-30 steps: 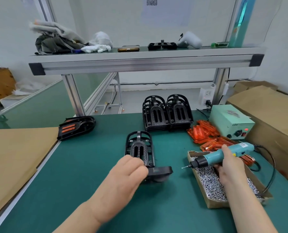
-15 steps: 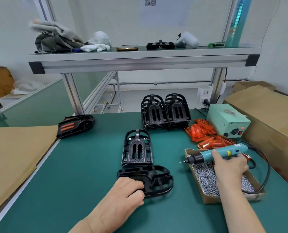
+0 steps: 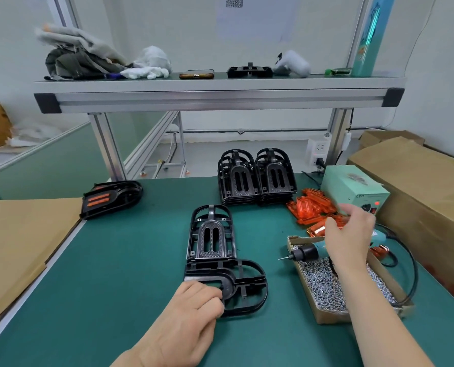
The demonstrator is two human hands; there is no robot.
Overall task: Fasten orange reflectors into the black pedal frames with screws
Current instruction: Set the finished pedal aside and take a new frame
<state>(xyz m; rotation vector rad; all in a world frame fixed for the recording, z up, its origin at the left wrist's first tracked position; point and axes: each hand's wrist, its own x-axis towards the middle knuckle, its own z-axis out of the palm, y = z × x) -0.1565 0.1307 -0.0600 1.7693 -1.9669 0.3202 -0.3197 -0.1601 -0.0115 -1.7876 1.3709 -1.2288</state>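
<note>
Since half a second ago the right hand point(image 3: 350, 234) has let go of the electric screwdriver point(image 3: 309, 252) and lifted off it. The tool now lies across the top of the screw box point(image 3: 323, 317), bit pointing left. That hand hangs over the near edge of the heap of orange reflectors point(image 3: 310, 205), fingers spread and loose. It is blurred, but I see nothing held in it.

The left hand point(image 3: 191, 316) is at the desk's near edge, fingers curled on the left end of the near pedal frame point(image 3: 247, 284). This frame lies flat with its long axis left to right. A second pedal frame point(image 3: 212, 234) touches its far side and points toward the far edge.

The reflectors lie just beyond the right hand's fingertips, toward the far right corner. They are jumbled, most slanting from near left to far right. The right hand is much the nearer one, so I judge the pick to be its job: one short reach forward, then a carry leftward to the held frame.

The desk point(image 3: 127, 274) has a green mat. Two stacks of frames point(image 3: 257, 178) stand at its far edge, and a pale green power box point(image 3: 353, 189) at the far right. A finished pedal point(image 3: 112, 197) lies at the left edge beside a sheet of brown card point(image 3: 16, 234). Cardboard cartons point(image 3: 419, 186) sit off the right side. An aluminium shelf point(image 3: 215, 96) overhead carries cloths and oddments.
</note>
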